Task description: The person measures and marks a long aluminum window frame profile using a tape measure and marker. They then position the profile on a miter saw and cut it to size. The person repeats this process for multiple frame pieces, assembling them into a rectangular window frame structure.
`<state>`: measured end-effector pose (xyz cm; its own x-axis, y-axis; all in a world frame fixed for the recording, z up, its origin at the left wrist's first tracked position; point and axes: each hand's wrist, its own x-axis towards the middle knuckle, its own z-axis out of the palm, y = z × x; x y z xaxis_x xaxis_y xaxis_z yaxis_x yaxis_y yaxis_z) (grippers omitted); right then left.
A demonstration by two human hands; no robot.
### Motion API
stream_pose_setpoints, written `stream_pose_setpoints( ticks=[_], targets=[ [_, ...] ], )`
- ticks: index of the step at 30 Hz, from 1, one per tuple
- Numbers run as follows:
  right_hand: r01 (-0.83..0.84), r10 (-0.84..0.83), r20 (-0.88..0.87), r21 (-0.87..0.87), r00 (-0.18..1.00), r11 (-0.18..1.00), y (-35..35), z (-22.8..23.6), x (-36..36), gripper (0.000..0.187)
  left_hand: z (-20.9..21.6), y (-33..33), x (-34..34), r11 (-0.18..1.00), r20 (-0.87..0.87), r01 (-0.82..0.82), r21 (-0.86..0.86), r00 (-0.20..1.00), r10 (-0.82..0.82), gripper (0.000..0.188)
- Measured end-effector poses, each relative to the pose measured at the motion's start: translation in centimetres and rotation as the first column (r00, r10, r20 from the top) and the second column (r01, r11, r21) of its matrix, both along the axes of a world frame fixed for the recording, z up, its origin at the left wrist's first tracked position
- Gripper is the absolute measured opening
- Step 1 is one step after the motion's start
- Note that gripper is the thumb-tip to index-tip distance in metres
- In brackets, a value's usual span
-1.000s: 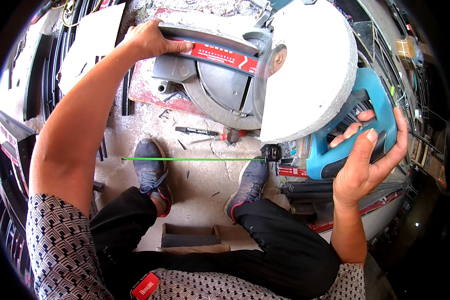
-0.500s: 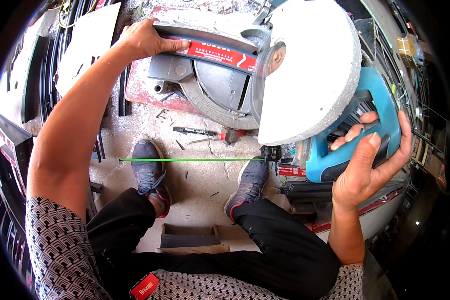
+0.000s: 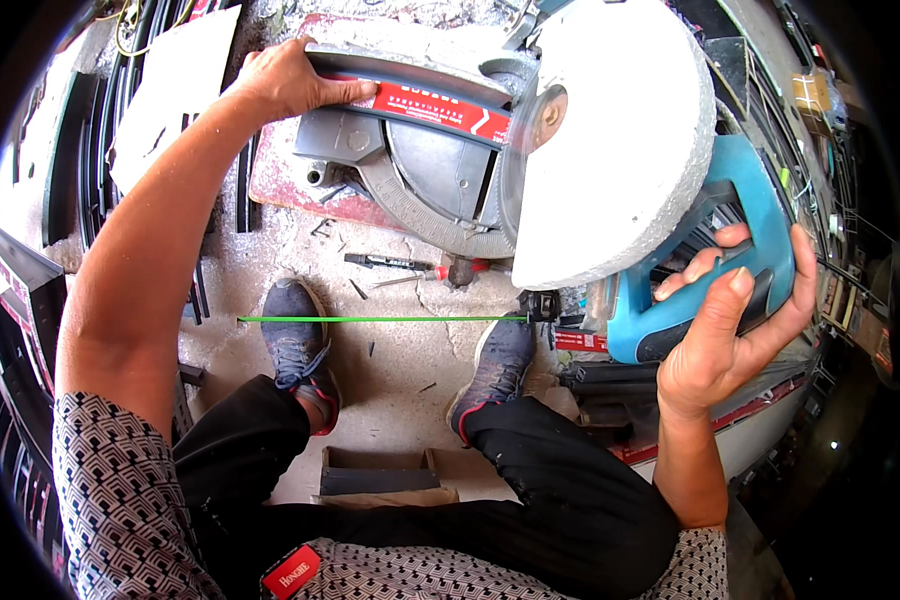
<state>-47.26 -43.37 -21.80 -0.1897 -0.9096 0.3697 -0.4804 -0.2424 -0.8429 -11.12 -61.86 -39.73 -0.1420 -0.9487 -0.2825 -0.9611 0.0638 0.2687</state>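
A dark profile (image 3: 425, 108), its long axis running left to right toward the white guard (image 3: 625, 150), is pinched along the grey saw base (image 3: 432, 172)'s far edge by the left hand (image 3: 282, 80)'s fingers, the teal handle (image 3: 765, 195) being hooked by the right hand (image 3: 710, 355)'s bent fingers.

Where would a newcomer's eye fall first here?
The large, rounded white saw guard, upper right of centre, probably wins, beside the blue plastic handle in the right hand. Next come the thin green strip at centre and the red-labelled grey metal profile in the left hand, upper centre.
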Motion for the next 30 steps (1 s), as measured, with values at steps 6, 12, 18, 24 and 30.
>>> stream_pose_setpoints(
  ticks=[6,12,18,24,30],
  targets=[
    [-0.018,0.018,-0.025,0.003,1.0,1.0,0.1,-0.2,-0.5,0.059,0.5,-0.2,0.8,0.995,0.061,0.102,-0.006,0.993,-0.101,0.12],
    [-0.031,0.031,-0.026,0.009,0.999,0.999,0.2,0.0,-0.4,0.057,2.5,-0.4,2.5,0.935,0.164,0.325,0.146,0.924,-0.347,0.077],
    [-0.055,0.055,-0.018,0.029,0.998,0.998,0.3,0.2,-0.5,0.057,2.1,-1.1,3.7,0.892,0.248,0.405,0.199,0.86,-0.446,0.067],
    [-0.01,0.011,-0.02,0.016,1.0,1.0,0.0,0.1,-0.3,0.059,-0.5,-0.2,3.6,0.93,0.244,0.366,0.041,0.899,-0.364,0.043],
    [0.001,-0.001,-0.019,-0.001,1.0,1.0,-0.1,0.0,-0.2,0.061,-1.0,0.2,3.1,0.946,0.261,0.323,-0.022,0.915,-0.307,0.033]
  ],
)
